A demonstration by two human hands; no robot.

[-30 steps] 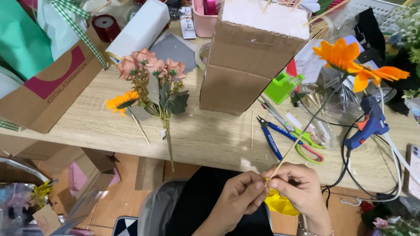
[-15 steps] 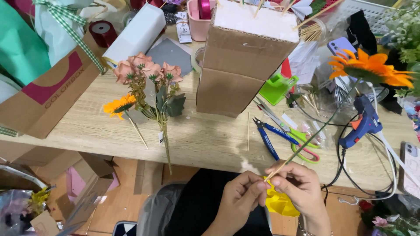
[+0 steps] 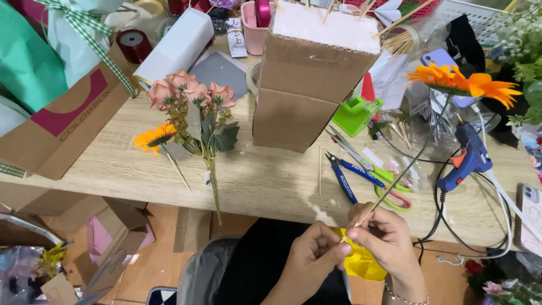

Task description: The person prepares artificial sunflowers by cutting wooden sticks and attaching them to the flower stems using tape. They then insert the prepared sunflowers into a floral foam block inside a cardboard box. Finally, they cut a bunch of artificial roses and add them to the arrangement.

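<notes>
Orange flower [image 3: 463, 82] on thin stick stem: long axis diagonal, bloom pointing up-right over desk [image 3: 271, 175]. Left hand [image 3: 313, 257] and right hand [image 3: 384, 237] pinch its lower end.

Pale matt wood-grain table [image 3: 271, 175] fills mid-frame. At top centre stands a rough brown cardboard box [image 3: 307, 85] topped with white foam. At right lie glossy blue plastic glue gun [image 3: 466, 161] and metal pliers [image 3: 347, 175]; the orange flower [image 3: 463, 82] looks fabric-like.
</notes>
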